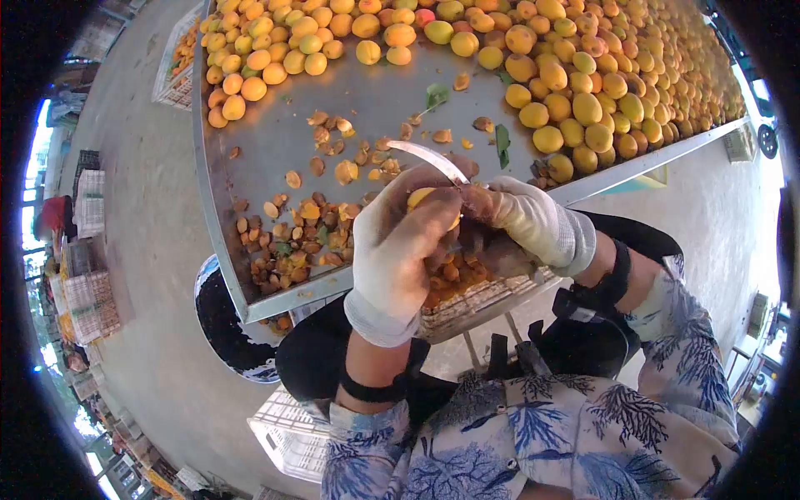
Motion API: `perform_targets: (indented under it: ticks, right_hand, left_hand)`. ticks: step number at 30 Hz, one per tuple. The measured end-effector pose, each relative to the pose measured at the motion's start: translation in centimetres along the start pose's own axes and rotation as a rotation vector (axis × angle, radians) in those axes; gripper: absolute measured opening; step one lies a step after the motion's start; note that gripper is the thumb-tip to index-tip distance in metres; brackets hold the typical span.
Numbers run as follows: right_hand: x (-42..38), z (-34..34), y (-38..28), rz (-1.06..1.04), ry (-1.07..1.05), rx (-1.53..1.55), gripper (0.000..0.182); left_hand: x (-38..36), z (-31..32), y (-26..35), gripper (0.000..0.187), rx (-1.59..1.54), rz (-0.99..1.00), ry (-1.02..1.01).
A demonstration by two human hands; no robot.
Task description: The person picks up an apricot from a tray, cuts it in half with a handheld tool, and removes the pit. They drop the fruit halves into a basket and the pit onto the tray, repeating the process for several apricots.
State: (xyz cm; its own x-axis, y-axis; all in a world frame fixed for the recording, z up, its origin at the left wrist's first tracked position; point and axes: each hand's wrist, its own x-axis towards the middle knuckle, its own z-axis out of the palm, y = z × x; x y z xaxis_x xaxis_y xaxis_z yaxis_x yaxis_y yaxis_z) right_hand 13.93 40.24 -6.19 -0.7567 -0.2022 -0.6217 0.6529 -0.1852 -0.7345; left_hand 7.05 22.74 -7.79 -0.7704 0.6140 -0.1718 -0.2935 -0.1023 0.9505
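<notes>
In the head view, my left hand [387, 254], in a stained white glove, is closed around a yellow-orange apricot [420, 197], of which only a part shows between the fingers. My gloved right hand [533, 218] grips a knife with a curved blade [429, 158]; the blade points up and left, just above the apricot. Both hands meet over the near edge of a metal table [400, 96]. Beneath them is a crate [479, 307] with orange apricot pieces in it, partly hidden by my hands. Apricot pits [346, 172] and scraps lie scattered left of the knife.
Whole apricots [583, 92] are heaped along the table's back and right side. Green leaves [502, 146] lie among the scraps. A dark-lined tub [229, 325] stands beyond the table's left corner, and a white plastic crate [287, 437] sits on the floor near my legs.
</notes>
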Motion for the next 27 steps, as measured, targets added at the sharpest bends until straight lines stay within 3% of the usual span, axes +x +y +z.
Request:
perform_targets:
  ticks: [2,4,6,7,9,10,12,13,15,16,17,19,24,27]
  right_hand:
    - [0.5,-0.3,1.2,-0.043,-0.041,0.047,0.055]
    - [1.0,-0.4,1.0,-0.091,-0.101,0.071,0.056]
    - [0.9,-0.3,0.7,-0.245,0.041,0.065,0.055]
    - [1.1,-0.7,0.7,-0.293,0.171,0.004,0.051]
    - [1.5,-1.8,0.5,-0.416,0.212,-0.196,0.046]
    - [1.3,-1.9,0.5,-0.414,0.217,-0.194,0.046]
    - [0.9,-2.1,-0.2,-0.716,0.205,-0.358,0.043]
    - [0.3,-1.7,-0.5,-0.719,0.199,-0.359,0.043]
    - [-1.1,-0.5,-0.6,-0.688,0.397,-0.618,0.040]
    - [-1.0,-0.1,-0.6,-0.859,0.392,-0.712,0.038]
    - [-0.7,-0.2,-0.6,-0.868,0.383,-0.710,0.038]
    - [-0.2,-0.8,0.0,-0.585,0.224,-0.781,0.038]
    - [0.1,-0.5,0.5,-0.570,0.211,-0.709,0.039]
    - [-0.1,-0.3,0.4,-0.569,0.243,-0.513,0.041]
  left_hand:
    - [-0.1,0.0,0.6,0.033,-0.232,-0.203,-0.002]
    - [-0.1,0.0,0.0,0.035,-0.259,-0.128,0.005]
    - [-0.1,0.3,0.1,0.045,-0.139,-0.041,0.026]
    - [0.0,0.6,0.3,0.045,-0.140,-0.040,0.027]
    - [0.2,1.1,0.3,0.044,-0.146,-0.053,0.153]
    - [0.1,0.8,0.0,0.044,-0.147,-0.057,0.148]
    - [0.2,-0.4,-0.8,0.051,-0.196,-0.101,0.081]
    - [0.2,-0.6,-1.1,0.051,-0.194,-0.097,0.086]
    - [0.2,-0.8,-1.4,0.065,-0.538,-0.121,0.108]
    - [0.2,-0.7,-1.3,0.073,-0.436,-0.130,0.162]
    - [0.3,-0.7,-1.2,0.073,-0.430,-0.122,0.170]
    - [0.4,-0.7,-1.1,0.074,-0.372,-0.089,0.192]
    - [0.4,-0.5,-0.9,0.074,-0.213,-0.032,0.174]
    - [0.3,-0.1,-0.9,0.071,-0.130,0.041,0.161]
